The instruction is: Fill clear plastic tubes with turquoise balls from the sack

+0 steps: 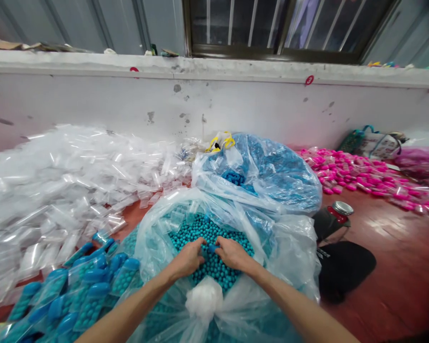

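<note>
Both my hands are over teal beads (203,224) in an opened clear plastic bag (152,238). My left hand (188,258) has its fingers and thumb curled around something that blends into the beads; I cannot make it out. Facing it, my right hand (232,252) has its fingertips closed on a small blue cap (212,248). A knotted white bunch of plastic (204,299) is just below the hands. At lower left lies a pile of clear containers (93,302) filled with teal beads and topped with blue caps.
Clear empty containers (57,176) spread along the white wall (128,105). Behind the bead bag is a bag of blue pieces (271,166). Pink pieces (361,174) lie at right. Nearer stand a metal-lidded jar (342,208) and a black object (346,267) on the red floor (407,267).
</note>
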Demonstrator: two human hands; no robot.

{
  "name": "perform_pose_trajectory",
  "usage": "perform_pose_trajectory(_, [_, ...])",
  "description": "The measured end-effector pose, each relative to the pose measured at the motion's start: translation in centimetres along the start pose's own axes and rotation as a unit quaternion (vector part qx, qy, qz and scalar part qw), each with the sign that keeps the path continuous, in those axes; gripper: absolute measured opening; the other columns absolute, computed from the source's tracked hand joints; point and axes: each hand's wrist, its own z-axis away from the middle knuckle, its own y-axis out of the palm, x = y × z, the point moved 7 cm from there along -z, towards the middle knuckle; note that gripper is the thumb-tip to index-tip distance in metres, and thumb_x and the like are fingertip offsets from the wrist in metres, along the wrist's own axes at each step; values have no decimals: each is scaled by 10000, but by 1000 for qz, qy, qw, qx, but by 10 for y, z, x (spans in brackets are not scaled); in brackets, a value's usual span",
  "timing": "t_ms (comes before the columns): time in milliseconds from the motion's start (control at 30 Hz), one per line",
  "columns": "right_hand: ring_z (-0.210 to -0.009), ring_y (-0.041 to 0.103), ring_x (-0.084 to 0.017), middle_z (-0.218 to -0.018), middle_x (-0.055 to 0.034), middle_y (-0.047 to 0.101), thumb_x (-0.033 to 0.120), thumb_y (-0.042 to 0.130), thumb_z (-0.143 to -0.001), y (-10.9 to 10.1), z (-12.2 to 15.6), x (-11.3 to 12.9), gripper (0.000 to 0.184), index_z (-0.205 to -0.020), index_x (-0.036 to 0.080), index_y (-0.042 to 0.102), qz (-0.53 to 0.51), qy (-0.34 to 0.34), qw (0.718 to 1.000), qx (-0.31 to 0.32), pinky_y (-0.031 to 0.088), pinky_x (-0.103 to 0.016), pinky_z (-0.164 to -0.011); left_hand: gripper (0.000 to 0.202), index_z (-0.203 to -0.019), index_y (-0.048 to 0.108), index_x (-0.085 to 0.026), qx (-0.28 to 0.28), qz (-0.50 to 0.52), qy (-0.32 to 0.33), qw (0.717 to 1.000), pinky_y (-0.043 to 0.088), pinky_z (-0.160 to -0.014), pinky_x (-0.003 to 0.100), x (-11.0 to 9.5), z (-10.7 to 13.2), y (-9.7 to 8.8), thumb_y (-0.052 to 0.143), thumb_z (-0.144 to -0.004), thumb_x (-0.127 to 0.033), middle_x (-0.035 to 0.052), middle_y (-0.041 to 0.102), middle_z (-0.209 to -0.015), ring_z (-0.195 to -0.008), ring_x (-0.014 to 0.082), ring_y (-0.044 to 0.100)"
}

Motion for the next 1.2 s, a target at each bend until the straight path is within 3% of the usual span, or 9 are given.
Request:
perform_pose_trajectory(167, [-411, 497, -83, -739, 17, 574, 222, 373, -827, 17, 4, 0, 160, -971, 178, 429, -255, 43, 963, 80, 365, -190, -380, 352, -936, 511, -174, -28, 253, -7, 967, 352, -537, 196, 5, 5, -2, 504, -588, -127, -55, 540, -650, -561, 94, 470])
perform_pose_trajectory(367, [-380, 501, -62, -692, 49, 520, 243, 286, -861, 28, 9, 7, 149, -982, 193, 357, -410, 82, 905, 71, 388, -159, -338, 428, -904, 489, -154, -109, 541, -111, 827, 324, -477, 193, 6, 8, 8, 646, -570, -370, -46, 536, -656, -507, 71, 468])
perform_pose_trajectory(433, [-386, 507, -61, -695, 44, 527, 245, 260, -872, 29, 13, 9, 166, -989, 190, 364, -407, 91, 905, 84, 401, -161, -356, 412, -861, 501, -155, -110, 561, -113, 812, 357, -509, 205, 3, 10, 11, 662, -559, -384, -32, 554, -683, -552, 87, 506])
perform_pose_trajectory(533, [-457, 556, -92, -734, 1, 585, 216, 301, -862, 21, 16, 6, 168, -982, 180, 412, -268, 70, 956, 93, 428, -192, -425, 300, -731, 471, -169, -96, 481, -101, 866, 383, -496, 223, 3, 10, 8, 651, -545, -322, -58, 501, -582, -525, 106, 494])
perform_pose_trajectory(600, [-636, 619, -152, -816, -66, 625, 191, 358, -849, 2, 14, 2, 157, -971, 161, 452, -93, 43, 994, 32, 458, -240, -552, 229, -688, 423, -186, -145, 399, -92, 901, 402, -514, 229, 8, 9, -4, 601, -579, -281, -66, 467, -577, -555, 116, 499])
perform_pose_trajectory(733, [-908, 604, -259, -951, -184, 620, 79, 349, -833, -26, 9, -11, 199, -979, 113, 480, 153, 73, 985, -41, 436, -339, -729, 150, -834, 469, -188, -222, 160, -82, 958, 409, -645, 258, 14, 9, -23, 485, -686, -207, -37, 496, -644, -664, 143, 529])
perform_pose_trajectory(900, [-942, 594, -291, -975, -222, 613, -9, 267, -807, -25, 5, -18, 325, -1054, 90, 454, 149, 85, 985, -19, 422, -405, -765, 203, -872, 553, -187, -77, -105, -90, 987, 352, -816, 351, 20, 9, -13, 422, -729, -125, 85, 600, -867, -922, 234, 525])
perform_pose_trajectory(1033, [-931, 596, -297, -981, -229, 607, 28, 346, -780, -15, -2, -19, 276, -1026, 75, 461, 82, 88, 993, 11, 444, -387, -746, 120, -703, 555, -171, 2, -50, -101, 994, 374, -787, 344, 23, -3, -7, 493, -638, -92, 92, 607, -786, -881, 245, 544])
perform_pose_trajectory(1200, [-498, 602, -162, -680, -53, 613, 175, 293, -838, 11, -12, -19, 200, -951, 156, 457, -59, 118, 987, 88, 468, -259, -445, 69, -691, 530, -182, 70, 118, -119, 983, 396, -493, 240, 14, -18, 18, 492, -634, -175, -36, 477, -526, -473, 124, 477])
